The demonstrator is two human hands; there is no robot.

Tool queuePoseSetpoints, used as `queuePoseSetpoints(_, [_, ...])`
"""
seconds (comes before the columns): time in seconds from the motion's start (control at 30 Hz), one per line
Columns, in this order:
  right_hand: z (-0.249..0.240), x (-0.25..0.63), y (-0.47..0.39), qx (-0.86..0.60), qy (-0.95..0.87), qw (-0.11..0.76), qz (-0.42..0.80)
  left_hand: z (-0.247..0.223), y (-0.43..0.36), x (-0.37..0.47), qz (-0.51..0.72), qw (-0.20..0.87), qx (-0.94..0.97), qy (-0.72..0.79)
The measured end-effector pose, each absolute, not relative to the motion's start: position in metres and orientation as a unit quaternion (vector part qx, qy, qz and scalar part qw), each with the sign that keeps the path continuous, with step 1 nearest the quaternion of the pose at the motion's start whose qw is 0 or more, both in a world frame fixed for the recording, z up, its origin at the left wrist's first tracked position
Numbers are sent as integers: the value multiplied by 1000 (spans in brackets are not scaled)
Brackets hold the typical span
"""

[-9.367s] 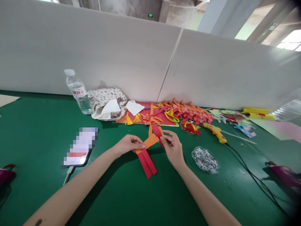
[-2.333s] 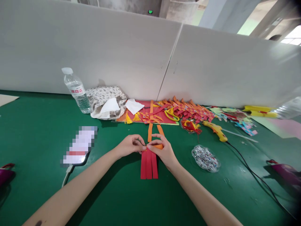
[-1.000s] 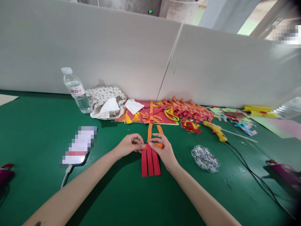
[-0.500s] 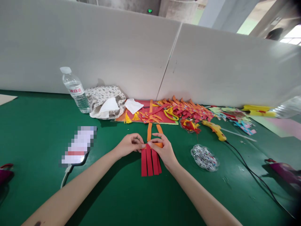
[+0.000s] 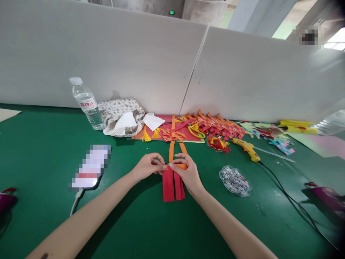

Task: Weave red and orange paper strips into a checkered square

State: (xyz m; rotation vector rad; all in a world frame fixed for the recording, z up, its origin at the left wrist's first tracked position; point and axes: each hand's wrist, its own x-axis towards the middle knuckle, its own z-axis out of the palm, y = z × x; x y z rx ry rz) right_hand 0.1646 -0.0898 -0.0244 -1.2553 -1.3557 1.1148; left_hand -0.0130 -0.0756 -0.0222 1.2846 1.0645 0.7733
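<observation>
Red paper strips (image 5: 169,185), joined to orange paper strips (image 5: 171,153), hang toward me over the green table (image 5: 129,226), left of the clear dish (image 5: 235,181), as my left hand (image 5: 150,166) pinches the orange edge at their top and my right hand (image 5: 187,172), thumb beside it, grips the red tops, both holds narrow. Just beyond the dish lies a yellow glue gun (image 5: 246,149), with woven red-and-orange paper pieces (image 5: 215,126) farther behind it and a phone (image 5: 91,167) well to its left.
</observation>
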Motion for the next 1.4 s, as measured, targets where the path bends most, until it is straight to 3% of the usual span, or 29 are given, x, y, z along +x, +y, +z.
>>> queuePoseSetpoints(0.5, [-23,164,-91,-506,-582,468,431,-21,-74,-15,322,632,551,440])
queuePoseSetpoints(0.87, [-20,175,-84,-440,-549,466,537,-17,-73,-17,340,613,524,484])
queuePoseSetpoints(1.4, [-21,176,-84,-493,-516,477,514,-16,-72,-16,358,613,493,503])
